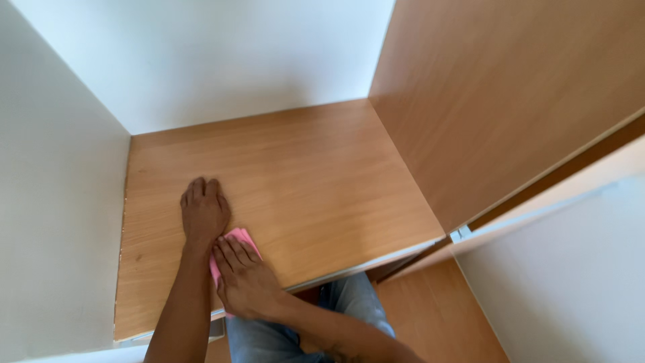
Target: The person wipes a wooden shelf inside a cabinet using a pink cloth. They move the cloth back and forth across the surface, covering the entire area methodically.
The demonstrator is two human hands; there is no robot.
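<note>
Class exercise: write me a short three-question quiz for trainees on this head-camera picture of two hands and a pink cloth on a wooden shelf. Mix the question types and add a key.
1. True or false: the right hand presses a pink cloth against the wooden shelf.
2. Where is the left hand?
A. Flat on the shelf, beside the cloth
B. Gripping the upright wooden panel
C. Raised against the white wall
3. Fill in: below the shelf's front edge, the person's legs show in blue ____.

Key
1. True
2. A
3. jeans
</note>
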